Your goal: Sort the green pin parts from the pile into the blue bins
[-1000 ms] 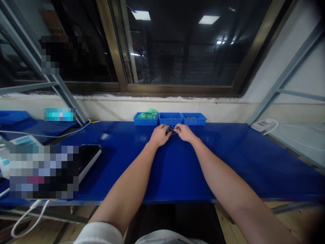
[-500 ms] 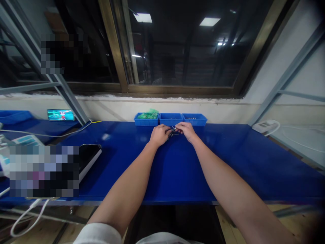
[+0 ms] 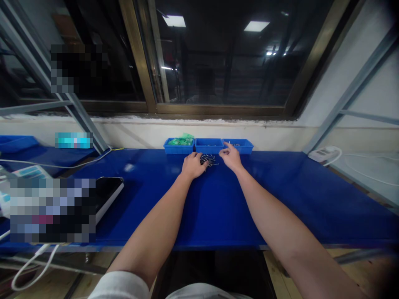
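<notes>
A small pile of dark and silvery screws [image 3: 209,160] lies on the blue tabletop in front of the bins. My left hand [image 3: 191,165] rests at the pile's left side, thumb and fingers apart around its edge. To the right of the screws is my right hand [image 3: 231,158], its index finger stretched out toward the right blue bin [image 3: 246,148] and its thumb apart from that finger. I see nothing in its fingers. Small metal pieces show inside that bin. The middle blue bin [image 3: 208,148] holds a few small pieces too fine to make out.
Green plastic bags fill the left blue bin [image 3: 178,149]. A white power strip [image 3: 326,154] lies at the right end of the blue table [image 3: 215,207]. A dark-topped device [image 3: 109,191] stands at the left, with white cables hanging below. Grey metal posts [image 3: 90,124] rise at both sides.
My hands were close together over the screws, with fingers on them. The right hand has moved right, away from the pile, and its index finger has stretched out. More screws now show.
</notes>
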A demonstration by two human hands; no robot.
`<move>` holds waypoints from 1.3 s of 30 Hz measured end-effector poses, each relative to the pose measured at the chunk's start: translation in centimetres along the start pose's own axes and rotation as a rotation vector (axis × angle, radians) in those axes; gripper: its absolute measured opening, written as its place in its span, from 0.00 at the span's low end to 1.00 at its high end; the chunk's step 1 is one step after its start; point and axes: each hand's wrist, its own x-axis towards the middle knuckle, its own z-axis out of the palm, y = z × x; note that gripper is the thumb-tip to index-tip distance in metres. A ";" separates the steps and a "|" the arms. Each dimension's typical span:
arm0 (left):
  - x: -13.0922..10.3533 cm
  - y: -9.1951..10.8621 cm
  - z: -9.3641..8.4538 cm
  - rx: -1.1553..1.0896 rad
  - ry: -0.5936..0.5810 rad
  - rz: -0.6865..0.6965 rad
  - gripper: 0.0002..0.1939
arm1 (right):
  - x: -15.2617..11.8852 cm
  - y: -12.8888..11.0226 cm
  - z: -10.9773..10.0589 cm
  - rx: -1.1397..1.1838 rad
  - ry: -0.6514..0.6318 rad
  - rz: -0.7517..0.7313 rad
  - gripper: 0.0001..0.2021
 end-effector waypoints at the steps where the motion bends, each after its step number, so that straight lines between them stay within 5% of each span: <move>1: -0.1 0.0 0.1 0.018 -0.036 0.000 0.32 | -0.3 -0.2 0.1 -0.078 -0.053 -0.030 0.25; 8: -0.3 -0.3 0.7 0.042 -0.307 -0.036 0.41 | -1.4 -0.4 1.3 -0.485 -0.344 -0.136 0.16; 19: -0.2 -0.4 0.9 0.036 -0.331 -0.003 0.41 | -1.0 0.4 1.5 -0.375 -0.378 -0.193 0.05; 25: -0.1 -0.3 0.8 -0.001 -0.184 0.027 0.37 | -1.1 0.3 1.4 -0.295 -0.289 -0.198 0.06; 30: 0.0 0.2 -0.2 -0.059 0.024 0.185 0.20 | -1.3 -0.9 1.2 -0.320 -0.258 -0.249 0.12; 39: 0.0 0.6 -1.0 -0.122 0.084 0.247 0.13 | -1.5 -1.7 1.3 -0.216 -0.362 -0.224 0.20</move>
